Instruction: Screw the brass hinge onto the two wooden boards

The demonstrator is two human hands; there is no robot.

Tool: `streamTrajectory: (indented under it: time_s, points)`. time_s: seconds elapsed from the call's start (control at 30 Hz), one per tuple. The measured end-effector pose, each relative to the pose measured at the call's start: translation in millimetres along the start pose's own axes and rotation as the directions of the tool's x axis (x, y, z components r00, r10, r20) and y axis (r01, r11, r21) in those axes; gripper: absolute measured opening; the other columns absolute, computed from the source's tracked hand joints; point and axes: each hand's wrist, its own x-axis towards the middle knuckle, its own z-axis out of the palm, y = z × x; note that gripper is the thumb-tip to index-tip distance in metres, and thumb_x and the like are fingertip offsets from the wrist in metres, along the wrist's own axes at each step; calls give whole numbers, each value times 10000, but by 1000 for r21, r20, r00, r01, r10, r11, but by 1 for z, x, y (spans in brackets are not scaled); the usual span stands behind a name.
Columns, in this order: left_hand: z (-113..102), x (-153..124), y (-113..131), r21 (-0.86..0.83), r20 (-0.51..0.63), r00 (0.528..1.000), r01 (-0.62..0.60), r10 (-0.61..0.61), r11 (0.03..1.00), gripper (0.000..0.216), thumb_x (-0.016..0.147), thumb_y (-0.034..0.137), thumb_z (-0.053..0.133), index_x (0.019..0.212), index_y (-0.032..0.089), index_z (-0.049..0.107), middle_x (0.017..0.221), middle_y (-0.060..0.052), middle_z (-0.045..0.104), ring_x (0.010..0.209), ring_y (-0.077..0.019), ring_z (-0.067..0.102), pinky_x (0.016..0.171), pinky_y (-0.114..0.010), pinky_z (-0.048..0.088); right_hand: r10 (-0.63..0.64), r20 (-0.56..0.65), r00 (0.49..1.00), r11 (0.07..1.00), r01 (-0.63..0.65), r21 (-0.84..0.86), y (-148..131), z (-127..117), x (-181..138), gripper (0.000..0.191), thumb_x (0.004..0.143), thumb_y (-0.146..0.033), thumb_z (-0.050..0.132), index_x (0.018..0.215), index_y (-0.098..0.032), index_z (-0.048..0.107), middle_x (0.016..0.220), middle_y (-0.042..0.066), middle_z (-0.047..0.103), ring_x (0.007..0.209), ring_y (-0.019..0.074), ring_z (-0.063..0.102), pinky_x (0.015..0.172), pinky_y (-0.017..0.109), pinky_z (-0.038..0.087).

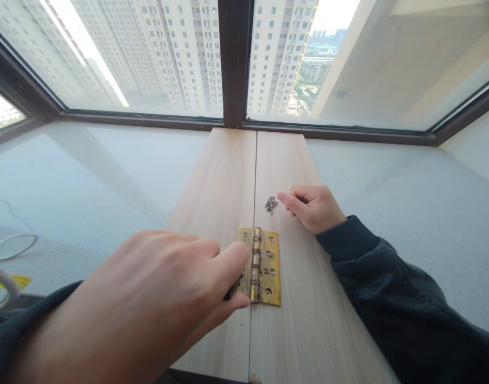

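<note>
A worn brass hinge lies opened flat across the seam of two pale wooden boards. Its right leaf shows several holes; much of the left leaf is hidden. My left hand is closed over that left leaf, and a dark bit of something shows between thumb and forefinger, too covered to name. Beyond the hinge, a small pile of screws rests on the right board. Just right of the pile is my right hand, fingers curled in and thumb pointing at the screws; what it holds, if anything, is hidden.
The boards lie on a pale speckled sill and reach the dark window frame. On the left are a white cable and a yellow item. Tall buildings stand outside the glass.
</note>
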Motion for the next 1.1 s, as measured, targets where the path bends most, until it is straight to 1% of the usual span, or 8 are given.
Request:
streamTrajectory:
  time_s: [0.17,0.23,0.4,0.57,0.77,0.9,1.03,1.1]
  points:
    - [3,-4,-2,181,-66,997,40,-29,983,412,950,446,634,723,264,343,509,53,417,425,-164,426,564,-338,53,10,3,1000,1000,-10,-19,-4,-1,0,305,1058,-443,628,1112,-145,671,1015,44,677,824,157,664,739,314,602]
    - [3,-5,2,231,-72,997,41,-25,972,441,968,484,598,692,265,332,495,48,390,417,-163,406,573,-343,37,23,2,1000,999,-23,-25,-8,-1,0,304,1058,-441,629,1116,-145,671,1020,45,677,827,157,665,742,315,603]
    - [4,-4,13,285,-33,999,9,0,959,348,988,381,534,680,266,419,510,28,423,402,-174,385,560,-377,22,58,-9,998,998,-58,-35,-13,0,1,306,1056,-440,633,1129,-144,670,1038,48,678,848,166,670,757,325,606]
    - [1,3,3,146,60,996,-74,66,986,261,960,206,528,717,262,452,543,40,454,402,-164,367,488,-389,110,66,-8,998,997,-66,-31,-10,1,1,312,1056,-445,631,1129,-143,669,1034,48,677,846,166,670,757,328,605]
    - [-11,10,-14,-164,137,977,-137,160,977,261,986,196,579,756,236,464,635,40,542,465,-113,429,483,-304,286,65,-21,998,998,-66,-18,-14,2,1,309,1057,-440,632,1123,-141,669,1019,44,677,829,160,667,742,319,604]
    - [-14,15,-14,-175,167,967,-162,191,971,251,964,145,579,755,232,470,652,34,565,486,-114,438,509,-279,329,37,-24,999,999,-37,-10,-12,1,0,314,1057,-447,631,1104,-138,669,988,37,673,801,153,661,721,307,599]
    - [-10,16,-7,-102,105,978,-171,182,980,248,933,136,542,733,245,444,599,32,522,480,-149,432,488,-302,310,-10,-32,999,1000,10,-6,-6,1,-1,312,1061,-449,624,1068,-140,669,946,26,666,759,138,645,692,288,587]
    - [-8,13,-4,-78,72,982,-170,176,982,167,934,171,533,794,254,497,603,32,527,472,-163,437,468,-316,293,-31,-39,999,1000,31,-7,-5,1,-2,313,1062,-450,621,1047,-141,669,928,21,662,746,134,638,683,282,582]
